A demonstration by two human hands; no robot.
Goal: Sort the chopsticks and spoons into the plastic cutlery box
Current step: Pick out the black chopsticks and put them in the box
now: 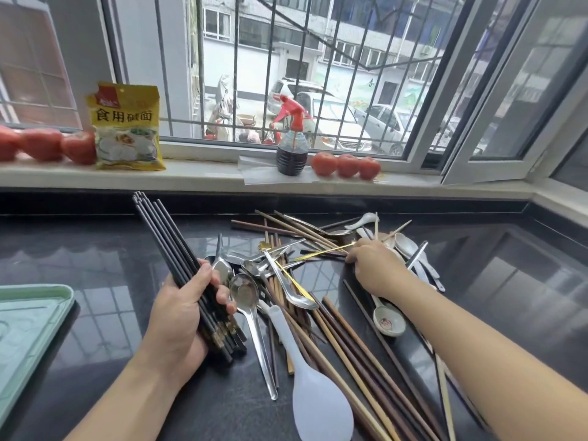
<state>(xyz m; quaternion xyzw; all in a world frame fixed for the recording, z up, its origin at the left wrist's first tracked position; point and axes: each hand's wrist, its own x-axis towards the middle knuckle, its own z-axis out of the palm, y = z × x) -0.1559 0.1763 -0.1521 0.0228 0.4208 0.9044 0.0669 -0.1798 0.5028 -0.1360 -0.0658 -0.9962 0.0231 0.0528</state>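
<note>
My left hand [178,316] grips a bundle of several black chopsticks [165,240], their tips pointing up and away. A mixed heap lies on the black counter: brown wooden chopsticks [353,354], steel spoons [245,294], a white rice paddle [318,405] and white ceramic spoons [389,319]. My right hand [375,268] reaches into the far part of the heap, its fingers curled down on dark chopsticks next to a thin gold-coloured utensil [321,253]; what they pinch is hidden. The pale green plastic cutlery box [28,332] sits at the left edge.
A windowsill runs behind the counter with tomatoes [346,165], a yellow food packet [127,128] and a spray bottle [292,144] with a red nozzle. The black counter [105,281] shows bare surface between the green box and the heap.
</note>
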